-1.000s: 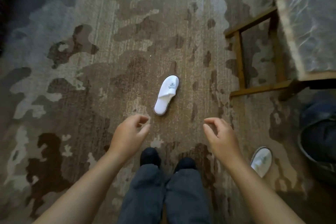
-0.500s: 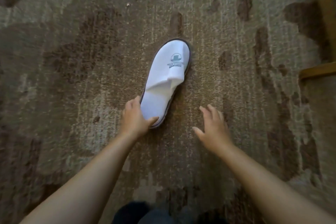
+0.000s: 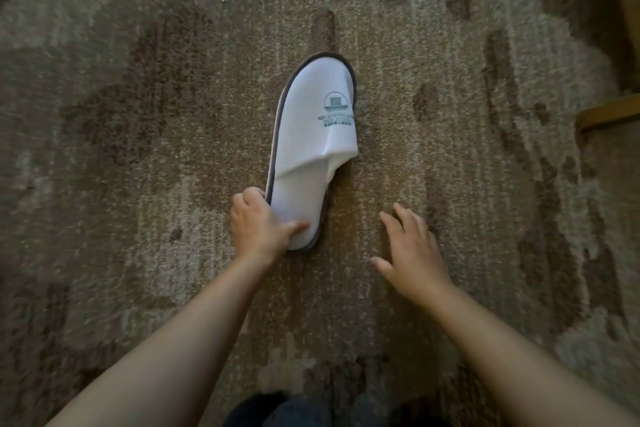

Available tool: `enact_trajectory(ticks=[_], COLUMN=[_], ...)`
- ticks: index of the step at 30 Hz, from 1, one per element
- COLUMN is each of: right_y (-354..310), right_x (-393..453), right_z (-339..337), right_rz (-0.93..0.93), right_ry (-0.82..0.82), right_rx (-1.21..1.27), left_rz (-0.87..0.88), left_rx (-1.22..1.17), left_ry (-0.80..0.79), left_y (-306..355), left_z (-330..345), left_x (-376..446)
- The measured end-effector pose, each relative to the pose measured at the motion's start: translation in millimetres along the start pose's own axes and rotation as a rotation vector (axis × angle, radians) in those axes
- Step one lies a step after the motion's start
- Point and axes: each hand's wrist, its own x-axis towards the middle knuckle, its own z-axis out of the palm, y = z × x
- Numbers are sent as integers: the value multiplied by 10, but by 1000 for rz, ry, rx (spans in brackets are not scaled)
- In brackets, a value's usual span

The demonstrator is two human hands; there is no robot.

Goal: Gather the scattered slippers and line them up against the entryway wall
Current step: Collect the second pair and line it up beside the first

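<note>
Both forearms are bare from the bottom edge of the view up to the wrists, with no sleeve showing on either. The left hand (image 3: 258, 225) and right hand (image 3: 410, 253) carry no ring, watch, bracelet or glove. Low in the centre, dark blue-grey trousers (image 3: 304, 411) show as two legs, flanked by dark, blurred patches, too unclear to identify.

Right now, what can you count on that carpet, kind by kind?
White slipper: 1, gripped at the heel by the left hand
Hands: 2, the right hand open and empty
Wooden furniture piece at the right edge: 1
Total: 4
</note>
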Motion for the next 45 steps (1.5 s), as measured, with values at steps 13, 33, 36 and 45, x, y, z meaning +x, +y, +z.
enact_trajectory(ticks=[13, 33, 36, 45], right_y=[596, 3306, 3432, 3593], right_x=[-1167, -2777, -2795, -2792], right_z=[-649, 524, 660, 775], right_rz=[308, 1089, 1140, 1222], right_ry=[117, 609, 656, 644], right_rx=[371, 610, 665, 847], left_rz=[370, 629, 608, 613], left_rx=[-310, -186, -185, -113], left_ry=[-409, -694, -667, -630], left_y=[906, 1897, 1818, 1749], left_z=[-125, 2008, 2134, 2094], left_x=[-927, -2950, -3125, -3099])
